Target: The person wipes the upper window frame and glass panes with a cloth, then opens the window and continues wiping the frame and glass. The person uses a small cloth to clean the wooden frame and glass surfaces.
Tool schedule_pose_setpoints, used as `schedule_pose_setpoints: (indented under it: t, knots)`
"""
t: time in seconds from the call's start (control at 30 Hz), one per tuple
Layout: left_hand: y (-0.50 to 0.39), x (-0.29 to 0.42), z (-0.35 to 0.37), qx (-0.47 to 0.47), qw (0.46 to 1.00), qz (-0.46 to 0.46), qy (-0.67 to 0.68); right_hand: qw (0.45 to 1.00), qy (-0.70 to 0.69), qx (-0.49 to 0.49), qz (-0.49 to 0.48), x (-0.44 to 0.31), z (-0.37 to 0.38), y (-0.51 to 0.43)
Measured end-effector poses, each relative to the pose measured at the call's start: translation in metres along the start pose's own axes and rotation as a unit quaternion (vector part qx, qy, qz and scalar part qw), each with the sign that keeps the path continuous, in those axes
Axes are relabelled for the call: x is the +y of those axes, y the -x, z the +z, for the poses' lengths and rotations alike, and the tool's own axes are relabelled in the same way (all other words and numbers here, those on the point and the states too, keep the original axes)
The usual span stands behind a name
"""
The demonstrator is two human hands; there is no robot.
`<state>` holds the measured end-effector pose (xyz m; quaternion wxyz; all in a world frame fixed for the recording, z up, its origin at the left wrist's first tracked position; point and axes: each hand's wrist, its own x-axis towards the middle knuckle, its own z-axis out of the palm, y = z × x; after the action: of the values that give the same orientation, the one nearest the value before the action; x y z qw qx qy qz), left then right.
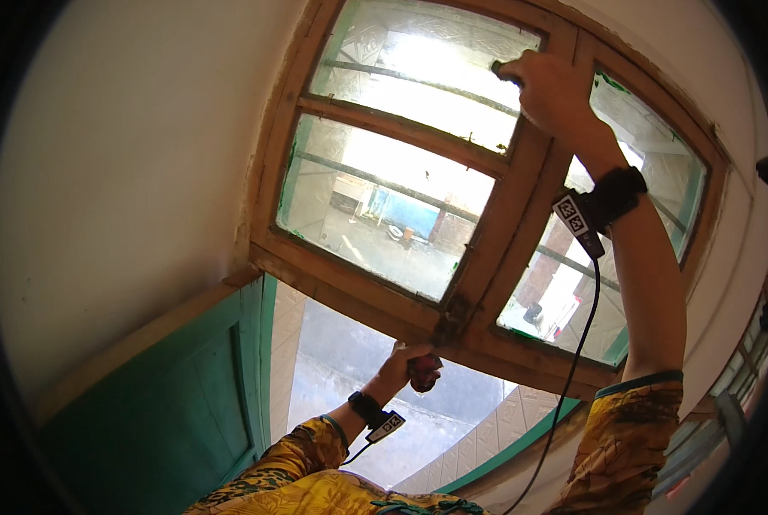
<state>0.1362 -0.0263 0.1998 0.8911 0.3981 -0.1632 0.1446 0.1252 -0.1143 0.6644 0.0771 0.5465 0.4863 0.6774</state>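
Before me is a wooden window frame (pixel 516 225) with glass panes, set above a doorway. My right hand (pixel 554 96) is raised to the upper left glass pane (pixel 416 61), near the frame's middle upright. It grips a small dark object (pixel 507 72) against or close to the glass; its kind is hard to make out. Lower down, my left hand (pixel 400 367) is just beneath the bottom rail (pixel 358 312). A dark red, lumpy object (pixel 424 372), perhaps a bunched cloth, is in its fingers. Whether that hand also touches the rail I cannot tell.
A teal door panel (pixel 158 399) stands at the lower left, beside a pale wall (pixel 120 154). Metal bars (pixel 416 193) cross behind the panes. A black cable (pixel 586 328) hangs from the device on my right wrist. Several small nails stick out along the frame.
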Motion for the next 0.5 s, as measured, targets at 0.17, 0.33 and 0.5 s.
schedule_pose_setpoints:
  t: [0.17, 0.33, 0.5]
  knots:
    - [-0.001, 0.0, 0.001, 0.005, 1.0, -0.015, 0.001, 0.865, -0.44, -0.038, 0.238, 0.015, -0.022, 0.01]
    - [-0.001, 0.0, 0.004, 0.025, 0.999, -0.016, 0.046, 0.791, -0.543, -0.015, 0.28, 0.014, -0.013, 0.018]
    - [-0.003, -0.002, -0.003, 0.007, 1.0, -0.019, -0.006, 0.898, -0.392, 0.031, 0.198, 0.011, -0.007, 0.003]
